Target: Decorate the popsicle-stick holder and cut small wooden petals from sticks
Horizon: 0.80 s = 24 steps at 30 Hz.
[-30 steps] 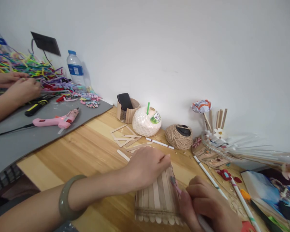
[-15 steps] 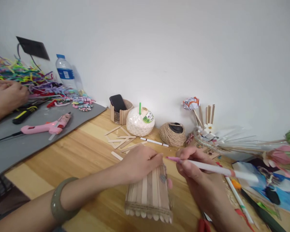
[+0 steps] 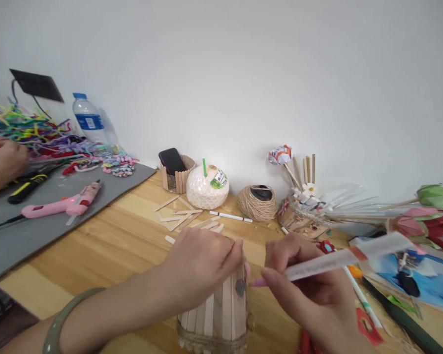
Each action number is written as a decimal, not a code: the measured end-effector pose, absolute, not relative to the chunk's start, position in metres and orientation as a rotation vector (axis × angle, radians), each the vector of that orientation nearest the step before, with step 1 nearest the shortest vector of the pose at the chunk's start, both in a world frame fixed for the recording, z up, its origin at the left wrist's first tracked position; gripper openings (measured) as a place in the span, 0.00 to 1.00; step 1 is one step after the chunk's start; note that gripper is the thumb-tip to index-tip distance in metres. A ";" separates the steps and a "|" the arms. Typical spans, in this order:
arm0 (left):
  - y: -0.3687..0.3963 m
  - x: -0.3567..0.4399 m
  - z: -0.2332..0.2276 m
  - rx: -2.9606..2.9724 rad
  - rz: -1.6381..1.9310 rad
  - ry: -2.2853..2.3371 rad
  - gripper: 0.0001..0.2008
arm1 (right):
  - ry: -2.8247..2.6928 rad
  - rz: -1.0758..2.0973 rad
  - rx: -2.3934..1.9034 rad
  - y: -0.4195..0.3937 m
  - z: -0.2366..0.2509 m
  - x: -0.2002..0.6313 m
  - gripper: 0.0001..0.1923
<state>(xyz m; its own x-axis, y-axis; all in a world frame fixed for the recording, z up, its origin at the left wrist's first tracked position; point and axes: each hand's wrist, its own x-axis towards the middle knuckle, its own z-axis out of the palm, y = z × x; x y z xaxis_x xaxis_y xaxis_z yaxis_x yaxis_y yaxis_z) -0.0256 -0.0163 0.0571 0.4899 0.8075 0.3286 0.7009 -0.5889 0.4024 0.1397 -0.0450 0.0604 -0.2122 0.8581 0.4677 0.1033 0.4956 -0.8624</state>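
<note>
- The table (image 3: 125, 236) runs across your whole view, light wood, set against a white wall.
- A grey mat (image 3: 18, 231) covers its far left end; on it lie a pink glue gun (image 3: 61, 205) and a yellow-and-black tool (image 3: 24, 188).
- Behind the mat you have a heap of pipe cleaners (image 3: 33, 135), a water bottle (image 3: 86, 118) and a dark panel (image 3: 35, 84) leaning on the wall.
- Another person's hand (image 3: 3, 162) works at the mat's left edge, well apart from yours.
- On the far right are paper flowers (image 3: 424, 219) above a blue picture (image 3: 417, 275).
- Your stick cup (image 3: 217, 314) stands upright at the bottom centre, twine around its base and a small dark spot on its wall.
- Your left hand (image 3: 203, 258) is closed over the cup's top and upper wall, gripping it and hiding the rim.
- Your right hand (image 3: 306, 290) is clenched around a pen (image 3: 317, 265), its pink tip just beside the dark spot; you cannot tell whether it touches.
- Along the wall stand a coconut (image 3: 205, 188) with a green straw, a twine ball (image 3: 256, 202), and a small holder (image 3: 177, 177) with a phone (image 3: 172, 160) in it.
- Loose sticks (image 3: 179, 216) lie between the coconut and your left hand, with a white marker (image 3: 231, 216) next to them.
- A glass dish (image 3: 306, 216) of scraps and upright sticks sits right of the twine ball.
</note>
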 end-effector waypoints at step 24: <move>-0.020 -0.017 0.069 2.635 0.419 1.428 0.26 | -1.914 0.575 -0.867 -0.041 0.063 0.130 0.11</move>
